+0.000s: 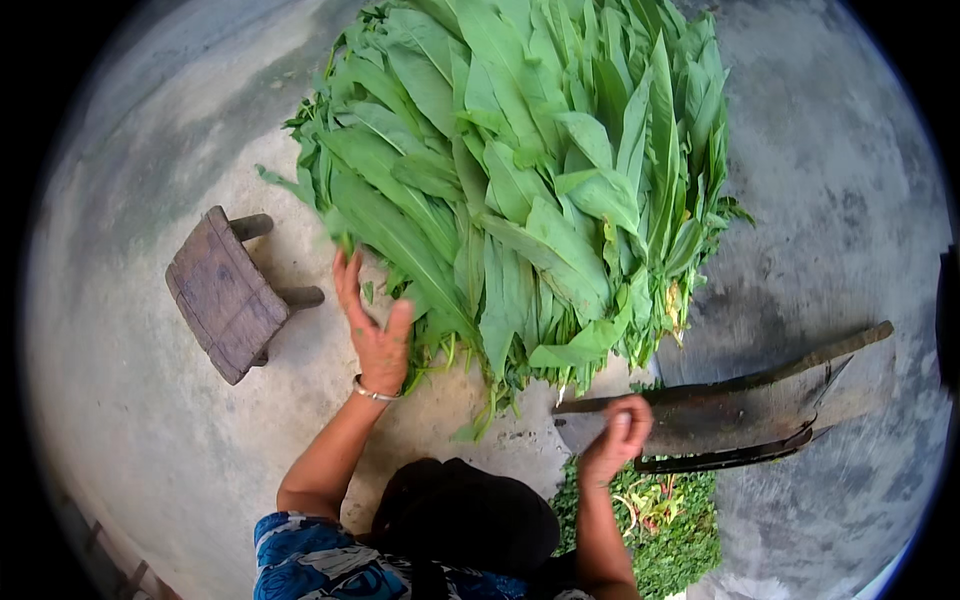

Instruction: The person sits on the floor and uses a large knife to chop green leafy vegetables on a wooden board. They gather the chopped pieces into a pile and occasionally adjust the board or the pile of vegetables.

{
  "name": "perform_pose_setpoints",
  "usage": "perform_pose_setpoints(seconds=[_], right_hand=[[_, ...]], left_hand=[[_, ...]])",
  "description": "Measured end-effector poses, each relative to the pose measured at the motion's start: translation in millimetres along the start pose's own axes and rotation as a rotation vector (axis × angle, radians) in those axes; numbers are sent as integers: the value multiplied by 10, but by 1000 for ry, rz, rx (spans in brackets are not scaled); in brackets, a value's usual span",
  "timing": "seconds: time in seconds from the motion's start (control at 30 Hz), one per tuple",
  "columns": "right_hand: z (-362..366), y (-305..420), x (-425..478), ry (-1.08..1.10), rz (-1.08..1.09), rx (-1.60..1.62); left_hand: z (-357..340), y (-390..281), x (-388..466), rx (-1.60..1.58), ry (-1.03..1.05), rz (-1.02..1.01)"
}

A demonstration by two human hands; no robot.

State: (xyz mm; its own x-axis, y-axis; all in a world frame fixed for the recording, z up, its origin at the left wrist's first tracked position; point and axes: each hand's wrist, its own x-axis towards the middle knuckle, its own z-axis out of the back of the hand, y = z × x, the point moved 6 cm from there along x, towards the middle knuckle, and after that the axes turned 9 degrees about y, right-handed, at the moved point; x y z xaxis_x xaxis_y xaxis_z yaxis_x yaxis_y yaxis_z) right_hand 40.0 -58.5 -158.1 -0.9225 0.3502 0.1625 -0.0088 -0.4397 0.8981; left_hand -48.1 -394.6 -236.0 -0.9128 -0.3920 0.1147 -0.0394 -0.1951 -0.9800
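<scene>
A large heap of long broad green leaves (pixel 517 187) lies on the floor before me, many with their stems towards me. My left hand (pixel 373 337), with a bracelet at the wrist, is at the heap's left edge. Its thumb stands apart from the fingers, and the blurred fingertips are by a leaf. My right hand (pixel 621 435) has curled fingers and overlaps the left end of a long dark wooden frame (pixel 735 409). Whether it grips anything is hidden. A dark curved strip, perhaps a blade, runs along the frame's near side.
A small wooden stool (pixel 225 296) lies tipped on its side at left. Finely chopped greens (pixel 675 551) are spread below the wooden frame, with pale and reddish stem pieces (pixel 652 504) on top. Grey concrete floor (pixel 135 420) surrounds all this. A dark cap (pixel 465 517) shows at the bottom.
</scene>
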Motion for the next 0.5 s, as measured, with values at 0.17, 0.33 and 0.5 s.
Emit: perform_pose_setpoints(seconds=[0.17, 0.33, 0.5], right_hand=[[-331, 1129, 1479, 31, 503, -708], [-666, 487, 2387, 500, -107, -603], [-1124, 1174, 1749, 361, 459, -1006]], left_hand=[[-610, -1221, 633, 61, 232, -547], [-1343, -1475, 877, 470, 510, -521], [-729, -682, 716, 344, 447, -221]])
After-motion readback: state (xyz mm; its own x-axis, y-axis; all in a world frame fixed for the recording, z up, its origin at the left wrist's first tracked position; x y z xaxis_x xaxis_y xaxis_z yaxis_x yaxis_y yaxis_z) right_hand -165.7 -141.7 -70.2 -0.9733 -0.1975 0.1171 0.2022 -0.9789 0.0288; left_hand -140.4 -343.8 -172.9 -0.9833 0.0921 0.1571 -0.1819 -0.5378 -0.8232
